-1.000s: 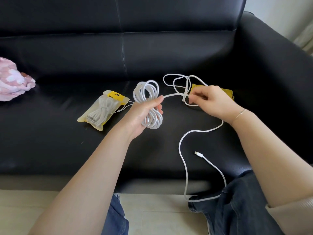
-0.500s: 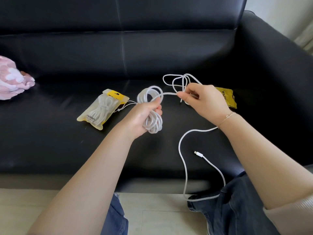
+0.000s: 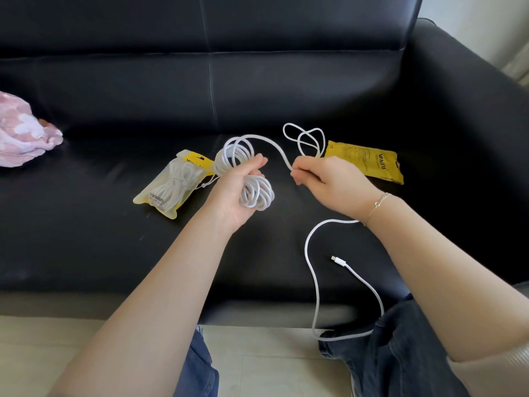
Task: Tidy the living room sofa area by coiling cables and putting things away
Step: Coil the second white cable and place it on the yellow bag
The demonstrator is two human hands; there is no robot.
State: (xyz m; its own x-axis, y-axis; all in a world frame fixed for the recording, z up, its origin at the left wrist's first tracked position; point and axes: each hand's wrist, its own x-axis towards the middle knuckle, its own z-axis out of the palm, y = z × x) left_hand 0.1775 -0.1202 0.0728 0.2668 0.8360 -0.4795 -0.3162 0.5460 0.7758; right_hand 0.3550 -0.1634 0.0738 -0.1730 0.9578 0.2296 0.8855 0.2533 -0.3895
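Cable mid-frame on the sofa: my left hand grips the coil, my right hand pinches the slack, which I'd feed in even, untwisted loops

**What the view keeps back**

The left hand covers the middle of the white cable coil, so the number of turns cannot be counted. The right hand hides where its fingers meet the cable, and the wrist covers a stretch of it further on. Small print on the yellow packet is too fine to read, as is the text on the clear pouch. The pink cloth is cut off by the left edge. The cable's lowest loop slips behind the jeans
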